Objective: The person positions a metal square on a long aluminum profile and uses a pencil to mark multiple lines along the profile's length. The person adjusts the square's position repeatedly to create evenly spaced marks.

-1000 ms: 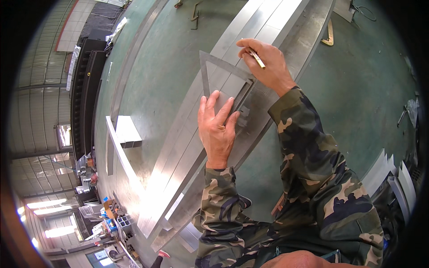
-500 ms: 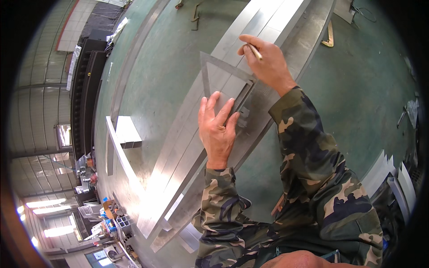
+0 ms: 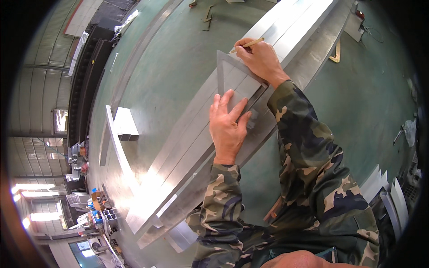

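Note:
A long silver metal profile [image 3: 187,129] with lengthwise seams runs diagonally in front of me, on a wider grey metal piece [image 3: 308,62]. Across it lies a triangular metal set square [image 3: 237,61] with an open middle. My left hand [image 3: 228,131] rests palm down, fingers spread, its fingertips on the profile inside the set square's outline. In my right hand [image 3: 261,60] a light wooden pencil [image 3: 254,43] is pinched between thumb and fingers. Its lower end meets the profile beside the set square's far edge, near the top corner.
A narrow white bar [image 3: 118,147] and a white box-shaped piece [image 3: 126,123] are at the left. Clamp-like tools [image 3: 208,18] lie on the green floor beyond. Bent metal sheets [image 3: 389,205] stand at the lower right. A long dark machine [image 3: 91,85] lines the left side.
My right hand has lowered onto the set square's far edge, and the pencil has swung round so its end reaches the profile. The left hand keeps its place on the work; the whole view has shifted slightly.

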Motion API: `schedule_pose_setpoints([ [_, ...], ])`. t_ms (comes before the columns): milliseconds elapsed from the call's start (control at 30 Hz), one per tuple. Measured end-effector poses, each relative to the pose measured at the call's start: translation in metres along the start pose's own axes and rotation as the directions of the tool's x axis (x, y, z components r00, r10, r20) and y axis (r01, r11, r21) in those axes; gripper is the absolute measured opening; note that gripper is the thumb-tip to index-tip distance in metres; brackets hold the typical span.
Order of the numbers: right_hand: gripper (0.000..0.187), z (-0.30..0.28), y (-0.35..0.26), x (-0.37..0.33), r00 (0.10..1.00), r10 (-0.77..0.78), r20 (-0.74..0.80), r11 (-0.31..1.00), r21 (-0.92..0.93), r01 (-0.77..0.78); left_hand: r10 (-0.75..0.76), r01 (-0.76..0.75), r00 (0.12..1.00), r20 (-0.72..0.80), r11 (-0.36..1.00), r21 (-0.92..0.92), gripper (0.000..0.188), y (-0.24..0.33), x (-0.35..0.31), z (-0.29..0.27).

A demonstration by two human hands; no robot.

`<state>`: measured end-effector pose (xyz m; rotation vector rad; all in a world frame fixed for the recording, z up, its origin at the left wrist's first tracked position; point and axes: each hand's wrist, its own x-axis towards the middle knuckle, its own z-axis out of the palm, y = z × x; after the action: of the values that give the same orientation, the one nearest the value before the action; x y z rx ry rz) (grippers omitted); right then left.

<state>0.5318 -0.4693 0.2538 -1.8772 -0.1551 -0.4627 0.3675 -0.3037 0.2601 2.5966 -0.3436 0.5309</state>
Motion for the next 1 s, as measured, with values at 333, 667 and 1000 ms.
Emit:
schedule_pose_setpoints([
  [333, 0.029, 0.002, -0.002, -0.001, 0.997, 0.020, 0.081, 0.987, -0.161, -0.006, -0.004, 0.004, 1.000, -0.012, 1.000, 0.013, 0.037, 0.001, 0.000, 0.001],
  [667, 0.028, 0.001, 0.001, -0.001, 0.997, -0.018, 0.072, 0.985, -0.172, 0.030, -0.007, 0.007, 1.000, -0.009, 1.000, 0.006, 0.037, 0.004, 0.003, 0.003],
  [1000, 0.024, -0.009, 0.001, 0.000, 0.993, -0.087, 0.076, 0.980, -0.174, 0.099, -0.010, 0.010, 1.000, -0.003, 1.000, 0.008, 0.037, 0.003, 0.004, 0.003],
])
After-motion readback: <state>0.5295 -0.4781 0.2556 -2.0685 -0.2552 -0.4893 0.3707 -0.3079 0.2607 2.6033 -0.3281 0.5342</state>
